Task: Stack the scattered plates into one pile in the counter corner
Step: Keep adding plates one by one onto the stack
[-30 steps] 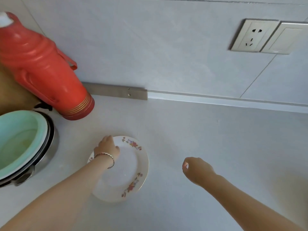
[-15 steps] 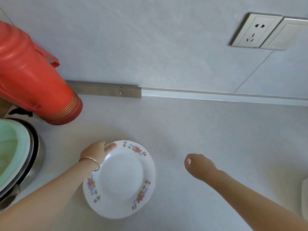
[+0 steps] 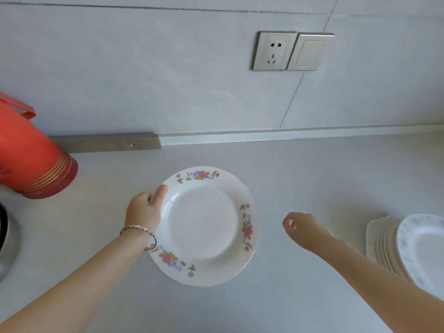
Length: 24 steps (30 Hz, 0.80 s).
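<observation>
A white plate with pink flower prints (image 3: pixel 206 227) is in the middle of the view, above the pale counter (image 3: pixel 300 169). My left hand (image 3: pixel 144 210) grips its left rim, thumb on top. My right hand (image 3: pixel 302 228) hovers to the plate's right with its fingers curled and holds nothing. At the right edge stands a pile of plates (image 3: pixel 389 246) on the counter; its top plate (image 3: pixel 422 248) is white with faint blue marks.
A red thermos flask (image 3: pixel 31 162) stands at the left by the wall. A metal pot (image 3: pixel 7 239) shows at the far left edge. A wall socket (image 3: pixel 274 51) and a switch (image 3: pixel 310 52) sit above the counter.
My left hand has lifted the flowered plate and carried it to the right. The view has swung right, so the pile of plates has come into sight and the pot has nearly left it.
</observation>
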Motion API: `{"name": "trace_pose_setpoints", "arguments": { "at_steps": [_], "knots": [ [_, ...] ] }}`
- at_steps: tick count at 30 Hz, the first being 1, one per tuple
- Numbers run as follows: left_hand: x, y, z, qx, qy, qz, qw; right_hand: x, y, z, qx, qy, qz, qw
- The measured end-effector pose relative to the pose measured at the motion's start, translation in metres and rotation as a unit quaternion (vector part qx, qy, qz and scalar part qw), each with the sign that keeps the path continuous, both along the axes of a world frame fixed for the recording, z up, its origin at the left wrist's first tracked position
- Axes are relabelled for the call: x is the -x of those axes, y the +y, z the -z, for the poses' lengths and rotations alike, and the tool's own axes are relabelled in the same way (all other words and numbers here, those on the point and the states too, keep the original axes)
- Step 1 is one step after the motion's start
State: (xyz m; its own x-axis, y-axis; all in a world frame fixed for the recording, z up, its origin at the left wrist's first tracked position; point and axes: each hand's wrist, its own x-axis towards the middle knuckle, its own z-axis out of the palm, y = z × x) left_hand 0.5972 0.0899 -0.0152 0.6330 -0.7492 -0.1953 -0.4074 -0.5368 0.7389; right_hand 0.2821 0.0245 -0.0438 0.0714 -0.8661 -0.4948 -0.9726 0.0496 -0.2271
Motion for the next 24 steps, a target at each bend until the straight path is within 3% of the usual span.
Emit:
{"name": "trace_pose_setpoints", "arguments": {
  "at_steps": [13, 18, 24],
  "knots": [
    [0.319, -0.058, -0.010, 0.001, 0.075, 0.131, 0.989, 0.305, 0.027, -0.037, 0.109, 0.008, 0.179, 0.978],
    [0.428, -0.071, -0.002, -0.020, 0.097, 0.169, 0.981, 0.406, 0.047, -0.036, 0.097, 0.013, 0.239, 0.966],
    [0.502, -0.077, 0.008, -0.060, 0.109, 0.190, 0.974, 0.460, 0.070, -0.024, 0.066, 0.004, 0.274, 0.960]
  ]
}}
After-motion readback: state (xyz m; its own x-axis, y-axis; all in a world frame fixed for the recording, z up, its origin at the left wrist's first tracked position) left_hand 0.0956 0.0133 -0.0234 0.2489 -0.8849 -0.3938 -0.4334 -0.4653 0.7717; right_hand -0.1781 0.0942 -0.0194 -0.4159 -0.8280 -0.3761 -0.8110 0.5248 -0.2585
